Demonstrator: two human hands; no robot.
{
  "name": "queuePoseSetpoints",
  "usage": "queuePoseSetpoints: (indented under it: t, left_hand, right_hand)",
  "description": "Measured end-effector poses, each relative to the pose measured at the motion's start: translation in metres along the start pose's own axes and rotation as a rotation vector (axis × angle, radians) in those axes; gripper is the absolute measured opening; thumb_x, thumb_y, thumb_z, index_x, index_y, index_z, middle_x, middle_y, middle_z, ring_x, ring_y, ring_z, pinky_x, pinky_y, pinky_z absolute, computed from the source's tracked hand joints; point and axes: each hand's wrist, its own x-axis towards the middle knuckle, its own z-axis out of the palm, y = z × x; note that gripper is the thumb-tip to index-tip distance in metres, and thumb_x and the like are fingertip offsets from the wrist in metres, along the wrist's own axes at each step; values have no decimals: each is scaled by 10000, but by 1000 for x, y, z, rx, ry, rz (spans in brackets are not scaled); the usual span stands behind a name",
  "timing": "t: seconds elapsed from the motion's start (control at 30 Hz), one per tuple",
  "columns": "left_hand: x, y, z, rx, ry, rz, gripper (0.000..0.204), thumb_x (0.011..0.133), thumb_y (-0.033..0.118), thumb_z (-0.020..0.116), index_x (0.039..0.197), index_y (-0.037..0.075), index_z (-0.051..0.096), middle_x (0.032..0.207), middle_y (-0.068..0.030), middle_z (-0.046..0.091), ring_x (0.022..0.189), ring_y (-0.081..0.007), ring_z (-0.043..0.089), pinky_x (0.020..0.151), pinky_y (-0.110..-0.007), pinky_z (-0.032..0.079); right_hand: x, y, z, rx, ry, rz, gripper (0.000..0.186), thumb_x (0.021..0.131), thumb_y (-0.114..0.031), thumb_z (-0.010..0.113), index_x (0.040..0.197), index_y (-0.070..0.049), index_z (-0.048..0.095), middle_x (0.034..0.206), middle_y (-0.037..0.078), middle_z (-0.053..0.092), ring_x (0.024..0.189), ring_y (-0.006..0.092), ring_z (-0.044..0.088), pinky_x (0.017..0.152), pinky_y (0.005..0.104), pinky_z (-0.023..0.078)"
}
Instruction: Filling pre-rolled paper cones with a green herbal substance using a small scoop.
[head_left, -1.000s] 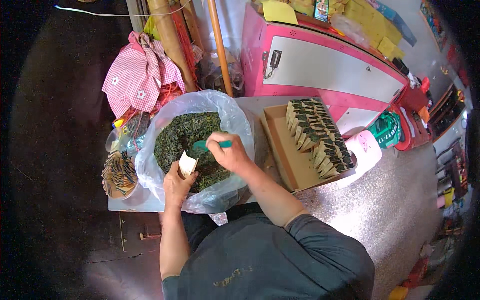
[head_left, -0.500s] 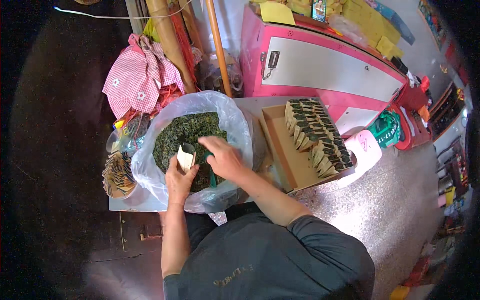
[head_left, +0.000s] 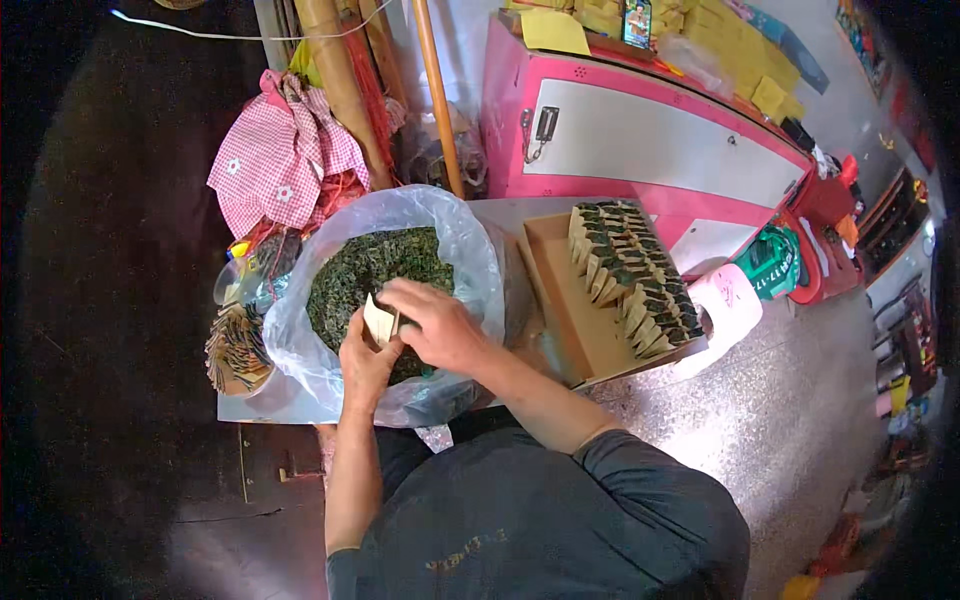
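My left hand (head_left: 367, 370) is closed around a small cream paper packet (head_left: 380, 322), held upright over a clear plastic bag (head_left: 284, 338). Dark green dried leaves (head_left: 345, 262) fill the bag. My right hand (head_left: 440, 328) is against the packet's right side, its fingers bent over the top edge and slightly blurred. A sliver of a green tool (head_left: 430, 374) shows beneath the right palm, mostly hidden by the hand; its shape cannot be made out.
Right of the bag, a cardboard box (head_left: 552, 290) holds rows of filled packets (head_left: 625, 275). Several paper packets (head_left: 236, 345) stand fanned in a tub on the left. A pink and white cabinet (head_left: 640, 120) stands behind, and a bamboo pole (head_left: 343, 95) rises near checked cloth (head_left: 285, 160).
The packet has tilted and shifted slightly right with my left hand. My right fingers have come in against its top. The green tool is more hidden now.
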Motion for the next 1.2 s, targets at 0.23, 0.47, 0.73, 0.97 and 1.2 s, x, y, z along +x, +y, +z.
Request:
queuePoseSetpoints:
  t: [0.23, 0.47, 0.73, 0.97, 1.2]
  left_hand:
    - [-4, 9, 0, -41, -44, 41, 579, 715, 60, 767, 1237, 21, 519, 980, -112, 646, 852, -167, 616, 747, -296, 504]
    - [-5, 2, 1, -290, -194, -44, 620, 732, 41, 746, 1288, 17, 474, 1025, -90, 620, 913, -143, 586, 796, -287, 480]
    - [-11, 3, 9, -156, -138, 121, 543, 798, 68, 668, 1296, 1, 460, 1091, -170, 611, 993, -244, 595, 878, -337, 459]
    - [-17, 3, 4, -599, -274, -315, 327, 915, 153, 596, 1180, -34, 555, 1006, -88, 650, 808, -129, 627, 667, -266, 550]
    - [-17, 7, 0, -1154, -485, -359, 783, 924, 671, 277, 1342, 28, 437, 1080, -150, 648, 801, -205, 659, 622, -288, 553]
  right_hand:
    - [0, 5, -6, 19, 37, -20, 242, 749, -40, 586, 982, 7, 631, 1065, 161, 606, 969, 332, 611, 826, 393, 498]
    - [3, 6, -12, 143, -38, 92, 103, 750, -99, 601, 828, -46, 641, 767, 137, 627, 730, 330, 627, 639, 413, 494]
    - [8, -1, -13, 197, 64, 189, 84, 756, -96, 610, 777, -15, 618, 716, 155, 612, 669, 341, 617, 585, 401, 474]
    - [14, 10, -3, 370, 138, 154, 137, 763, -3, 564, 875, -12, 643, 726, 133, 636, 643, 211, 630, 605, 323, 487]
    - [23, -2, -32, 448, -13, 370, 269, 853, 14, 497, 1070, -35, 648, 754, -5, 600, 665, 43, 546, 593, 197, 459]
